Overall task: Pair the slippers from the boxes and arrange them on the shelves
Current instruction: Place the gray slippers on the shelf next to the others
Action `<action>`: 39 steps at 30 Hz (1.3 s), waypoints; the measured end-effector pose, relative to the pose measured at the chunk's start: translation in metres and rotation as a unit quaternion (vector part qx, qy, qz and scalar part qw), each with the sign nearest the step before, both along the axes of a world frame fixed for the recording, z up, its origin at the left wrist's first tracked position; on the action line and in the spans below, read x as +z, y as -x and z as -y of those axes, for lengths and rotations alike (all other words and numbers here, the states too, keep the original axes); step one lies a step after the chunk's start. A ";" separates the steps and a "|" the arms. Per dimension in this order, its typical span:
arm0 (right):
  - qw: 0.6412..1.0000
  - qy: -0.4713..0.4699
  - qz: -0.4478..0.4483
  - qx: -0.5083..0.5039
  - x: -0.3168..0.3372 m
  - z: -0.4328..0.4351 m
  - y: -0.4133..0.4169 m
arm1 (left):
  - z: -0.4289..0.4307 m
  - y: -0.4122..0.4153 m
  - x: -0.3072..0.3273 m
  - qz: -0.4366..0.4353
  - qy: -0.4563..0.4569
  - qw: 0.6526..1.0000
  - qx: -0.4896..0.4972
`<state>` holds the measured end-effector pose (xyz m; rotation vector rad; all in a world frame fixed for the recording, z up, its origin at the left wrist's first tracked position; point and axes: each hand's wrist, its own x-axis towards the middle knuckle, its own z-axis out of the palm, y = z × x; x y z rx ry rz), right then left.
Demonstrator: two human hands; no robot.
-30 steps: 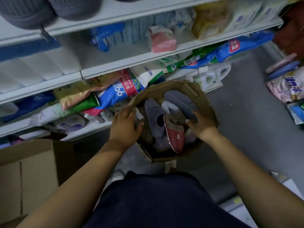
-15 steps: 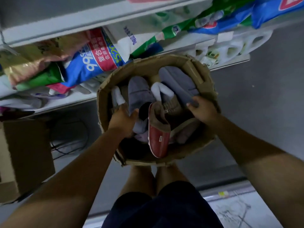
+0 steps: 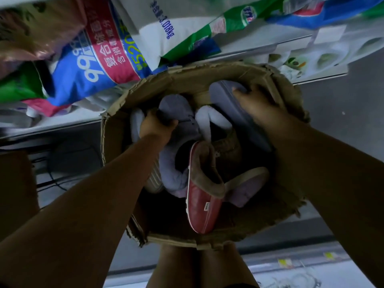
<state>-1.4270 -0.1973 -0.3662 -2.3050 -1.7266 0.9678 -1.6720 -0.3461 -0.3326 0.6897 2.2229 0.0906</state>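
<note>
Cardboard, frayed and bulged almost round, makes the one box (image 3: pixel 187 76) in view, which stands on the grey floor (image 3: pixel 342 146) against the lowest shelf (image 3: pixel 52 126). At least seven slippers lie heaped in it, and how many lie beneath cannot be told. Two are grey, one is red, one lilac, one white and fluffy, one brown knit, and one shows only a pale striped sole. The left hand (image 3: pixel 155 127) is at the far left of the box, its fingers curled tight round the grey plush slipper (image 3: pixel 182 121). This slipper's long axis runs from the far edge to the near edge, toe away from the person. The right hand (image 3: pixel 255 104) is at the far right corner, fingers bent over the grey sole-up slipper (image 3: pixel 230 109). That one slants from the far edge down toward the right wall; the thumb is hidden. The red slipper (image 3: pixel 201 206) lies on its side in the middle, toe toward the near edge, brown lining turned right. The lilac slipper (image 3: pixel 247 190) lies just beside it, slanting toward the right wall. The white fluffy slipper (image 3: pixel 207 121) and the brown knit slipper (image 3: pixel 228 146) sit between the two grey ones. The striped sole (image 3: pixel 154 179) shows at the left wall beside the left forearm. Two bags lie on the shelf, a blue and red bag (image 3: pixel 93 69) and a white and green bag (image 3: pixel 166 28).
</note>
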 end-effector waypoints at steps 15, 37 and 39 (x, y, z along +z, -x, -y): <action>0.947 0.042 -0.088 0.305 0.113 0.084 0.014 | 0.108 0.013 0.105 0.016 -0.201 0.945 0.259; 0.928 0.255 -0.141 0.234 0.165 0.228 0.084 | 0.300 0.022 0.189 0.083 -0.277 0.755 0.589; 0.942 0.214 -0.108 0.236 0.176 0.226 0.077 | 0.305 0.018 0.188 0.079 -0.303 0.728 0.609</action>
